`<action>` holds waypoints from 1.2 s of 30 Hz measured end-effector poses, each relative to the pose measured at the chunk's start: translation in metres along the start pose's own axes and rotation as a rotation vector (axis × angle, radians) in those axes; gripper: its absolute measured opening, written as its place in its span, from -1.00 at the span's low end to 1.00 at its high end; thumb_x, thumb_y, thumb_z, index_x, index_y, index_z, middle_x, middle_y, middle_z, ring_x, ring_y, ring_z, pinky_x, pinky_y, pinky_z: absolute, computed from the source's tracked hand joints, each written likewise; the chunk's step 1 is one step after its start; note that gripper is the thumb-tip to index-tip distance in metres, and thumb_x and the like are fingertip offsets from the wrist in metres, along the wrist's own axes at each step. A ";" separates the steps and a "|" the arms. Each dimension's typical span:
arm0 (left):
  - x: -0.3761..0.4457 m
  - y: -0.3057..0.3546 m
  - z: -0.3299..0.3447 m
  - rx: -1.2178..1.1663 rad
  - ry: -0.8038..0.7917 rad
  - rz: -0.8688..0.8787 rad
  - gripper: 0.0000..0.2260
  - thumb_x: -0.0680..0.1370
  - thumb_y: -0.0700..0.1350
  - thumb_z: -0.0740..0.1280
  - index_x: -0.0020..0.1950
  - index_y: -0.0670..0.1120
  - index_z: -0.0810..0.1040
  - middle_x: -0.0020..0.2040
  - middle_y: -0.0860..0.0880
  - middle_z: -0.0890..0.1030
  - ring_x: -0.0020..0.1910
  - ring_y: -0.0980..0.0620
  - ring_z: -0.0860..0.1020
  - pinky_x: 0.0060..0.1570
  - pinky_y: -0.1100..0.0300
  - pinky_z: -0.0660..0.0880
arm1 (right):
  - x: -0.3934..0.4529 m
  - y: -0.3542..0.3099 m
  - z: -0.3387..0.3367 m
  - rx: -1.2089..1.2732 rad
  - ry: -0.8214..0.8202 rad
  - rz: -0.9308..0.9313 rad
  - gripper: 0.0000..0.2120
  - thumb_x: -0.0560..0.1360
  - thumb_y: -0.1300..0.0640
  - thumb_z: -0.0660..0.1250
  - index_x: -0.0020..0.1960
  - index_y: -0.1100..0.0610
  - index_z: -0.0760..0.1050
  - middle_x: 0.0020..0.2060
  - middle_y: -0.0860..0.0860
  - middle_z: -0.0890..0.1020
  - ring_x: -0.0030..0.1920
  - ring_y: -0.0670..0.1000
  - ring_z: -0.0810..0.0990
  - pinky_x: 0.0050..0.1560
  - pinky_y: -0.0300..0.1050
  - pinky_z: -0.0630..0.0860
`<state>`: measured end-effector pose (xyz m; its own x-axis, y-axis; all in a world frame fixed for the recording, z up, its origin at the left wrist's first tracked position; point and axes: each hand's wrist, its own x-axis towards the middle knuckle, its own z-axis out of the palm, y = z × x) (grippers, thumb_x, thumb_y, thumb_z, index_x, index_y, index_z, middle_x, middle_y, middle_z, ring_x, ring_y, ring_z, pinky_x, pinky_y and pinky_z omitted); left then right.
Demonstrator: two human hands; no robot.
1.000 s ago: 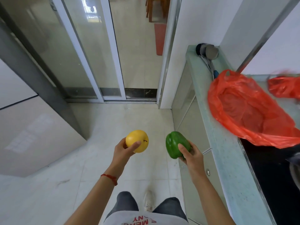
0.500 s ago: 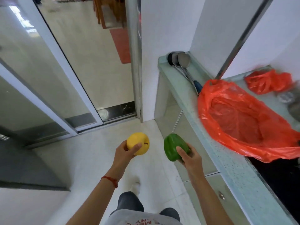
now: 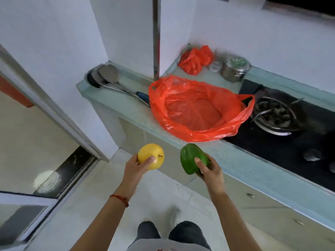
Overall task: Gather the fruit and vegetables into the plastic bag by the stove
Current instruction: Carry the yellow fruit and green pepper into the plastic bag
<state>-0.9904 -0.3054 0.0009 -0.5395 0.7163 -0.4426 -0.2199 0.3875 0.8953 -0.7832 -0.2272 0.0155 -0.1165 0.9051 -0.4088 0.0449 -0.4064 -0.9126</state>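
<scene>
While the left hand (image 3: pixel 135 166) grips a yellow apple (image 3: pixel 151 156) and the right hand (image 3: pixel 210 170) a green bell pepper (image 3: pixel 193 158), both short of the worktop (image 3: pixel 126 107) edge, the open red plastic bag (image 3: pixel 199 107) overhangs it beside the stove (image 3: pixel 282 142).

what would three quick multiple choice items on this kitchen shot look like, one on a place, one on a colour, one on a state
1. Where is the open orange bag?
A. on the floor
B. on the counter beside the stove
C. hanging on the door

2. What colour is the fruit in the left hand?
A. yellow
B. red
C. purple

3. What is the state of the green pepper?
A. lying inside the bag
B. resting on the stove
C. held in the right hand, outside the bag

Answers: 1 B, the bag sits spread open on the counter edge next to the black stove top. 2 A, the yellow fruit is plainly yellow. 3 C, fingers wrap the pepper below the counter edge, and the bag looks empty.
</scene>
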 end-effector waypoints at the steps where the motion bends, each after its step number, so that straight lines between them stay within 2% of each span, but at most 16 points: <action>1: 0.007 0.006 0.010 0.031 -0.023 0.006 -0.56 0.05 0.24 0.38 -0.18 0.05 0.50 -0.17 -0.01 0.56 -0.10 -0.08 0.54 0.05 -0.09 0.52 | 0.002 -0.003 -0.008 0.023 0.038 -0.006 -0.63 0.40 0.10 0.42 0.17 0.06 0.45 -0.05 -0.04 0.58 0.01 0.02 0.59 0.02 -0.03 0.56; 4: 0.025 0.021 0.039 0.081 -0.100 0.032 -0.57 0.05 0.24 0.37 -0.21 0.04 0.50 -0.21 0.00 0.56 -0.11 -0.11 0.55 0.07 -0.17 0.52 | 0.011 -0.009 -0.027 0.074 0.128 -0.017 -0.61 0.41 0.13 0.42 0.20 0.13 0.46 -0.07 -0.02 0.58 -0.02 0.00 0.59 -0.02 -0.05 0.56; 7: 0.037 0.034 0.064 0.082 -0.162 0.050 -0.58 0.04 0.23 0.37 -0.20 0.06 0.51 -0.21 0.02 0.57 -0.15 -0.05 0.55 0.07 -0.16 0.52 | 0.025 -0.013 -0.038 0.108 0.164 -0.021 -0.60 0.41 0.13 0.41 0.22 0.17 0.47 -0.07 0.01 0.59 -0.02 0.00 0.60 0.00 -0.02 0.57; 11: 0.055 0.047 0.085 0.061 -0.203 0.062 -0.55 0.06 0.22 0.39 -0.13 0.08 0.51 -0.13 0.04 0.58 -0.10 0.03 0.57 0.09 -0.09 0.53 | 0.049 -0.027 -0.043 0.123 0.154 -0.039 -0.63 0.42 0.14 0.40 0.21 0.15 0.48 -0.02 0.06 0.61 -0.01 0.00 0.62 -0.01 -0.04 0.59; 15: 0.079 0.062 0.100 0.051 -0.196 0.071 -0.58 0.09 0.22 0.40 -0.12 0.11 0.50 -0.11 0.06 0.57 -0.09 0.07 0.56 0.03 0.00 0.55 | 0.077 -0.045 -0.042 0.118 0.109 -0.048 -0.67 0.43 0.13 0.39 0.18 0.11 0.48 -0.01 0.05 0.61 0.02 0.00 0.61 0.02 -0.04 0.58; 17: 0.092 0.069 0.108 0.028 -0.181 0.068 -0.67 0.24 0.11 0.47 -0.09 0.02 0.52 -0.10 0.02 0.56 -0.12 0.10 0.55 -0.11 0.13 0.59 | 0.092 -0.055 -0.040 0.107 0.100 -0.048 -0.65 0.43 0.11 0.39 0.20 0.13 0.48 -0.01 0.04 0.61 0.02 0.01 0.61 0.04 -0.02 0.58; 19: 0.105 0.076 0.115 -0.016 -0.173 0.051 -0.77 0.41 -0.12 0.44 0.02 -0.08 0.49 -0.08 -0.02 0.54 -0.12 0.11 0.54 -0.28 0.30 0.59 | 0.107 -0.063 -0.036 0.099 0.097 -0.040 -0.59 0.41 0.09 0.41 0.23 0.16 0.47 0.00 0.04 0.60 0.03 0.02 0.62 0.04 -0.01 0.59; 21: 0.121 0.081 0.120 -0.024 -0.174 0.035 -0.75 0.45 -0.19 0.40 0.09 -0.11 0.46 -0.08 0.00 0.53 -0.11 0.10 0.54 -0.33 0.35 0.58 | 0.123 -0.070 -0.030 0.100 0.103 -0.032 -0.62 0.41 0.11 0.41 0.21 0.14 0.48 -0.01 0.04 0.61 0.01 -0.01 0.62 -0.01 -0.06 0.59; 24: 0.148 0.092 0.126 -0.038 -0.202 0.016 -0.71 0.45 -0.18 0.39 0.14 -0.13 0.44 -0.06 0.01 0.54 -0.09 0.10 0.55 -0.27 0.32 0.59 | 0.147 -0.077 -0.017 0.091 0.122 -0.015 -0.64 0.41 0.10 0.42 0.18 0.08 0.47 -0.01 0.01 0.60 -0.01 -0.04 0.61 -0.04 -0.09 0.59; 30: 0.212 0.115 0.141 -0.012 -0.281 -0.031 -0.71 0.46 -0.17 0.39 0.13 -0.11 0.40 -0.02 -0.05 0.51 -0.05 0.01 0.54 -0.14 0.18 0.57 | 0.200 -0.081 0.009 0.034 0.265 0.068 -0.40 0.30 -0.06 0.49 0.27 0.14 0.45 0.09 0.08 0.59 0.07 0.06 0.59 0.10 0.08 0.57; 32: 0.232 0.122 0.147 0.042 -0.295 -0.039 -0.73 0.46 -0.17 0.39 0.10 -0.13 0.41 -0.07 -0.03 0.51 -0.11 0.04 0.53 -0.16 0.17 0.56 | 0.215 -0.082 0.016 0.037 0.309 0.091 -0.40 0.32 -0.03 0.49 0.28 0.15 0.44 0.10 0.09 0.59 0.06 0.06 0.59 0.05 0.01 0.59; 34: 0.250 0.126 0.153 0.082 -0.300 -0.047 -0.75 0.45 -0.17 0.40 0.06 -0.15 0.42 -0.13 -0.01 0.50 -0.16 0.08 0.52 -0.18 0.16 0.55 | 0.226 -0.084 0.022 0.043 0.338 0.100 -0.43 0.35 0.02 0.48 0.28 0.18 0.43 0.09 0.10 0.59 0.02 0.04 0.60 -0.10 -0.14 0.61; 36: 0.264 0.127 0.157 0.140 -0.322 -0.038 -0.77 0.45 -0.15 0.41 0.03 -0.16 0.45 -0.16 -0.01 0.51 -0.17 0.08 0.53 -0.18 0.17 0.55 | 0.236 -0.086 0.027 0.021 0.383 0.101 -0.44 0.35 0.03 0.48 0.28 0.19 0.43 0.07 0.10 0.59 0.01 0.04 0.60 -0.12 -0.18 0.60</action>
<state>-1.0336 0.0242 -0.0101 -0.2440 0.8375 -0.4890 -0.1089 0.4774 0.8719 -0.8417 0.0181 -0.0023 0.2658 0.8399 -0.4733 0.0167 -0.4949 -0.8688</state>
